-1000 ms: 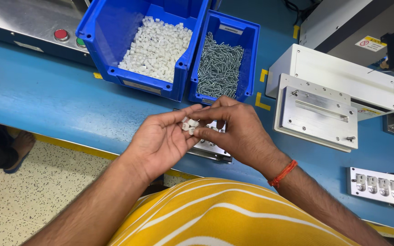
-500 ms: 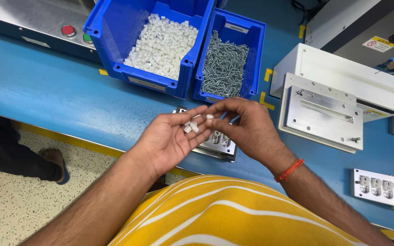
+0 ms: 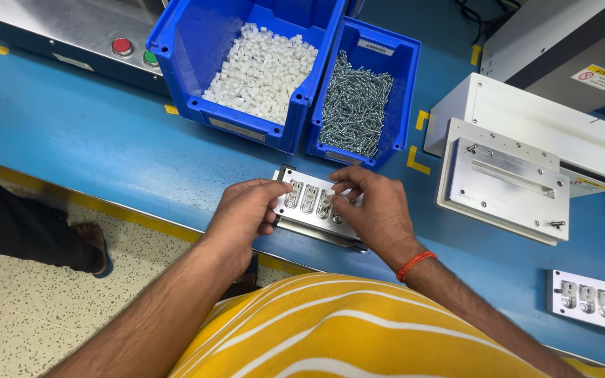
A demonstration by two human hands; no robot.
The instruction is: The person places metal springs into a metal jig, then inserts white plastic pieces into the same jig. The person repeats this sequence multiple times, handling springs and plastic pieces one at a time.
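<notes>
Change vs. half a second back: both hands have dropped from mid-air, where they were sorting small white pieces in the left palm, down onto the metal fixture plate (image 3: pixel 313 203) at the near edge of the blue table (image 3: pixel 71 133).

Left hand (image 3: pixel 243 213): curled over the plate's left end, thumb and fingers touching its edge. The grip looks loosely clenched; whether any white pieces remain inside it cannot be told, the palm faces down.

Right hand (image 3: pixel 372 210): fingertips pressed on the plate's right half, near the row of slots. Pinched together, but whether they are grasping a piece is hidden.

Read: the work looks to have moved from picking parts to seating them in the plate's slots. Three slots show between the hands, contents too small to judge.

Nearby: blue bin of white plastic pieces (image 3: pixel 260 59), blue bin of screws (image 3: pixel 358 101) just behind the plate; a white box with an aluminium plate (image 3: pixel 505 178) to the right; a second slotted plate (image 3: pixel 593 301) far right.
</notes>
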